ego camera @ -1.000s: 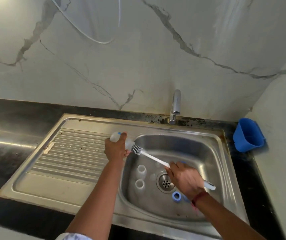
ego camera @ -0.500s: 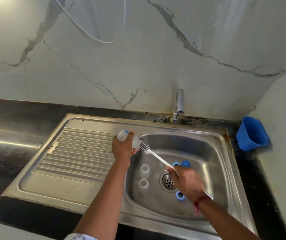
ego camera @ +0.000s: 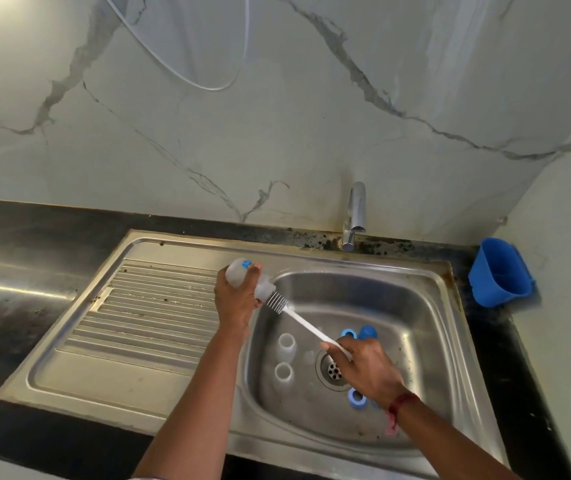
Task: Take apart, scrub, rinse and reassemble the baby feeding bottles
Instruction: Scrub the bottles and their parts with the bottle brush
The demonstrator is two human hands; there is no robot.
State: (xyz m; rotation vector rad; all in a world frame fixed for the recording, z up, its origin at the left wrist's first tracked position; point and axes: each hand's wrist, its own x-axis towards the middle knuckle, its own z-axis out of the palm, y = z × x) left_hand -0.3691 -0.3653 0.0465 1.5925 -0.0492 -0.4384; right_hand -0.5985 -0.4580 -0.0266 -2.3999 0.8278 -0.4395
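slipping is the main risk. the left hand (ego camera: pixel 237 299) is wrapped round a small clear bottle (ego camera: pixel 239 271), held tilted above the left edge of the sink (ego camera: pixel 415 299). if the plastic is wet, a hard push from the brush (ego camera: pixel 299 320) could knock it out of that grip and down into the basin. the right hand (ego camera: pixel 367 370) has its fingers closed on the white handle near its tail end, so the bristle head gets little steadying. it sits at the bottle's mouth and may skid off the rim; how much of it is inside i cannot tell. a dropped bottle could scatter the loose parts lying round the drain (ego camera: pixel 332 370).

the basin holds two white cup-like pieces (ego camera: pixel 287 344) left of the drain, a blue ring (ego camera: pixel 349 333) and a blue cap (ego camera: pixel 368 331) beyond it, and a second blue ring (ego camera: pixel 356 396) nearer. no standing water shows. a blue tub (ego camera: pixel 498 271) sits by the wall on the right, divided inside, contents not visible.
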